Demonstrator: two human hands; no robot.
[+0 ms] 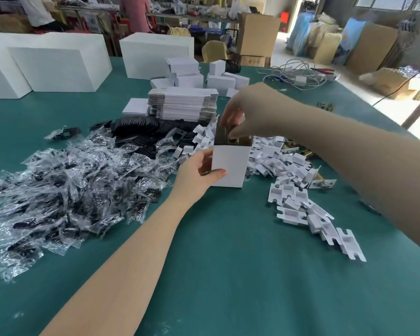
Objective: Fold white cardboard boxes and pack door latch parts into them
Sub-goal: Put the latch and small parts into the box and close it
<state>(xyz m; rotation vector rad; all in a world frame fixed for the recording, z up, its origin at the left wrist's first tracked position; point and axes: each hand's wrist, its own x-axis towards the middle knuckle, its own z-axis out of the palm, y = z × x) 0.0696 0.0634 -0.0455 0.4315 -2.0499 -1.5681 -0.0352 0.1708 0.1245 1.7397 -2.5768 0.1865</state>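
We see a white box [230, 166] standing upright on the green table [228, 263], its top open. Our left hand [199, 174] holds the box from its left side, thumb curled across the front face and fingers wrapped behind. Our right hand [243, 117] hovers just above the open top of the box, its fingertips pinching a metal latch part [232, 137] that dips into the opening. To the left of the box lies a wide heap of clear plastic bags [66, 190] with dark pieces inside, and behind that heap sits a pile of black plates [143, 132]. To the right of the box spreads a scatter of white cardboard inserts [296, 190], some touching its side. Behind the box rises a stack of flat unfolded boxes [182, 104], and farther back stand several folded small boxes [204, 76] and large white cartons [54, 61].
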